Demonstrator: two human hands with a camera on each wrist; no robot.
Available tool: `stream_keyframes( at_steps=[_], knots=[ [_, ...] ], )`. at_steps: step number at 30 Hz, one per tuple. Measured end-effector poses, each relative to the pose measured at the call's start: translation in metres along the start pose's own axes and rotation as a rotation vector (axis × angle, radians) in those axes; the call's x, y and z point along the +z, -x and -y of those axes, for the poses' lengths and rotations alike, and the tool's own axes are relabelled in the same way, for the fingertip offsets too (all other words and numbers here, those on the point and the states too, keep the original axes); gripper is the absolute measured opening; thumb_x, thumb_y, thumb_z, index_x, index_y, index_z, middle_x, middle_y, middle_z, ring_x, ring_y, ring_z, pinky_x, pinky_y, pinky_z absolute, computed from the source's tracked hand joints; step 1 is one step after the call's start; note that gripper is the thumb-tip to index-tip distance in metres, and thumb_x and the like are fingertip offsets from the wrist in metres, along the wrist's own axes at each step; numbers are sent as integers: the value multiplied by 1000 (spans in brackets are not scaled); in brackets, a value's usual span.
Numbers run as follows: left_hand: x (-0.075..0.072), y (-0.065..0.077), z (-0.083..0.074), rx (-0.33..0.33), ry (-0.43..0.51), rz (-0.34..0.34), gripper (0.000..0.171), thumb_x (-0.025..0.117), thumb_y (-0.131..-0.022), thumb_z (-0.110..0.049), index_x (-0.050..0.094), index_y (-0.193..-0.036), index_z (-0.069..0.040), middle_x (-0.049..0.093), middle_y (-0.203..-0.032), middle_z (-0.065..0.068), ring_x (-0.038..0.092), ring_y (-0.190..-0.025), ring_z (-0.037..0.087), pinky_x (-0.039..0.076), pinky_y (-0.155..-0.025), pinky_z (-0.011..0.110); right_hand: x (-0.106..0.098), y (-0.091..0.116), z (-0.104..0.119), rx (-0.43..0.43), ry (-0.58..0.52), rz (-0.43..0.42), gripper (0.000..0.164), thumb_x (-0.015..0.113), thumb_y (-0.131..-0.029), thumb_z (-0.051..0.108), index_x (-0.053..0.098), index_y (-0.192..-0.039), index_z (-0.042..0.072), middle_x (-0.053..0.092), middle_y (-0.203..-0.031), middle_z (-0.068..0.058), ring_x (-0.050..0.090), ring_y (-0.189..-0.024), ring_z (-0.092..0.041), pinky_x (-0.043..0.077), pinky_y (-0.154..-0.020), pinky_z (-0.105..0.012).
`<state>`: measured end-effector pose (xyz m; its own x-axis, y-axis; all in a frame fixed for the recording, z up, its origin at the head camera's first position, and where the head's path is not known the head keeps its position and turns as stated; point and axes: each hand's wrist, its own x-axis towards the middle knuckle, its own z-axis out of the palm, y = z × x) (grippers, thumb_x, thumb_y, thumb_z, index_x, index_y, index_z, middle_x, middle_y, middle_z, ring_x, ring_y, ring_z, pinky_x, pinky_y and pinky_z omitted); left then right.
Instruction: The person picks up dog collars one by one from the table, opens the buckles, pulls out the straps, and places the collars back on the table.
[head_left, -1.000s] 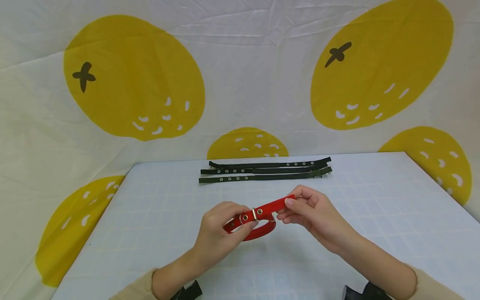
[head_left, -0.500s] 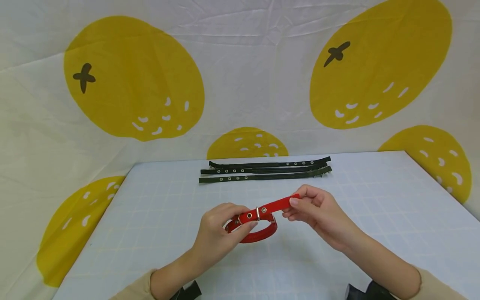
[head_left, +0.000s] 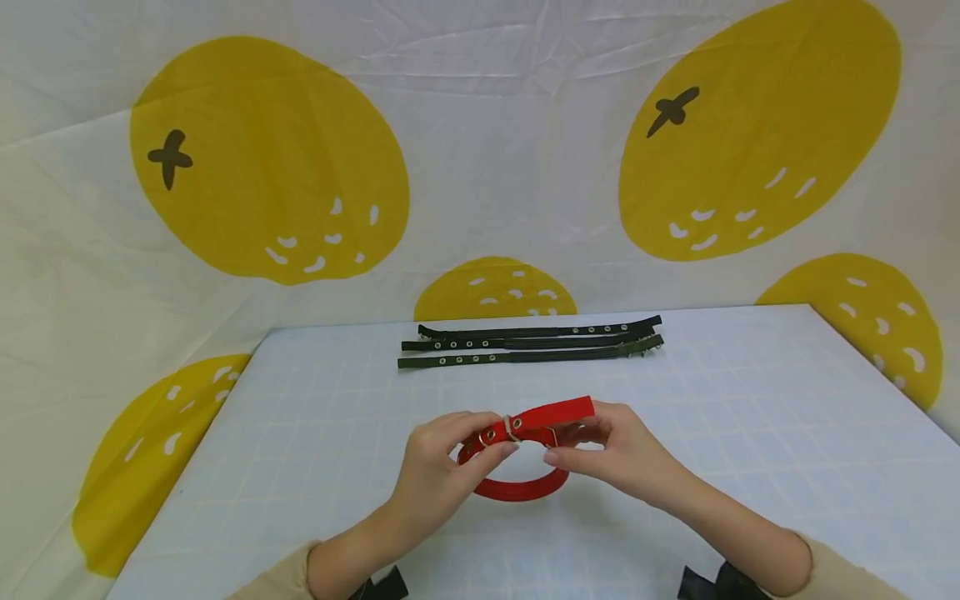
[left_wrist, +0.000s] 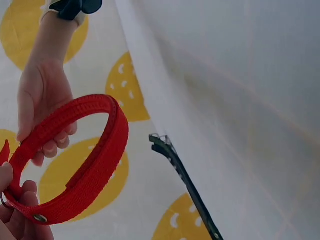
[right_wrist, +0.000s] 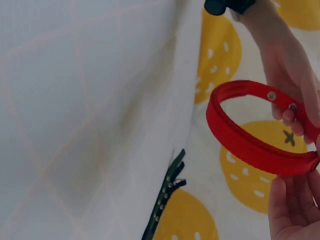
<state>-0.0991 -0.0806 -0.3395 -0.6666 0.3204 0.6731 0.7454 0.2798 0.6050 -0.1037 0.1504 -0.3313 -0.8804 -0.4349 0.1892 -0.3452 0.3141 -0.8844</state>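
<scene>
A red collar (head_left: 522,491) with metal eyelets and a buckle is looped into a ring above the table. My left hand (head_left: 438,454) pinches it beside the buckle, thumb in front and fingers behind. My right hand (head_left: 626,454) pinches the ring's right side near a metal loop, below the strap's free end, which sticks out to the upper right. In the left wrist view the red collar (left_wrist: 117,142) shows as a wide loop between both hands. The right wrist view shows two eyelets on the collar (right_wrist: 220,122) near the left hand (right_wrist: 290,70).
Several black straps (head_left: 525,354) with eyelets lie side by side along the back of the white table (head_left: 315,433). A white cloth with yellow fruit shapes (head_left: 270,158) hangs behind the table. Dark wrist mounts (head_left: 386,583) sit under the forearms.
My right hand has let go of the strap's free end and moved down to the ring's right side. The collar's loop hangs a little lower and wider. My left hand keeps its hold.
</scene>
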Motion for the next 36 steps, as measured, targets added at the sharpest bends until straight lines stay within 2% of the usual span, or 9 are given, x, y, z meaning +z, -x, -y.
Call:
stream_keyframes(
  at_steps=[6,9,13,16,24,36],
  knots=[
    [-5,0,4,-67,32,68,30,76,-77,-15,69,-106,-8,69,-90,-2,61,-71,5,53,-63,21,-3,0,1,-21,54,-5,32,72,-82,15,64,-111,2,67,-98,-5,64,-85,-14,54,-75,-27],
    [-7,0,4,-138,63,99,30,74,-79,-16,69,-107,-9,70,-94,-1,64,-78,5,54,-68,22,-5,1,2,-18,79,-11,31,71,-83,14,65,-110,1,67,-98,-6,64,-85,-13,54,-75,-26],
    [-9,-2,4,-256,111,126,22,74,-79,-18,70,-100,-11,70,-89,-4,65,-76,6,54,-67,23,-7,2,3,-37,81,-13,29,70,-84,13,65,-110,0,67,-98,-6,63,-84,-14,54,-74,-26],
    [-11,-2,5,-300,128,137,20,75,-79,-18,71,-97,-12,69,-86,-5,65,-75,6,55,-67,24,-8,3,4,-56,90,-14,28,70,-84,12,65,-109,0,67,-97,-6,64,-84,-13,53,-75,-24],
    [-13,1,8,-254,126,143,27,72,-82,-14,69,-109,-14,69,-98,-4,65,-83,7,54,-71,25,-12,3,2,-84,103,-27,24,70,-83,9,67,-106,3,66,-93,-6,63,-82,-15,54,-74,-26],
    [-15,3,7,-260,113,140,27,71,-82,-15,69,-110,-15,69,-97,-4,65,-82,7,54,-71,24,-15,3,-2,-109,93,-19,19,70,-83,9,68,-102,4,66,-91,-1,64,-81,-15,55,-73,-30]
  ],
)
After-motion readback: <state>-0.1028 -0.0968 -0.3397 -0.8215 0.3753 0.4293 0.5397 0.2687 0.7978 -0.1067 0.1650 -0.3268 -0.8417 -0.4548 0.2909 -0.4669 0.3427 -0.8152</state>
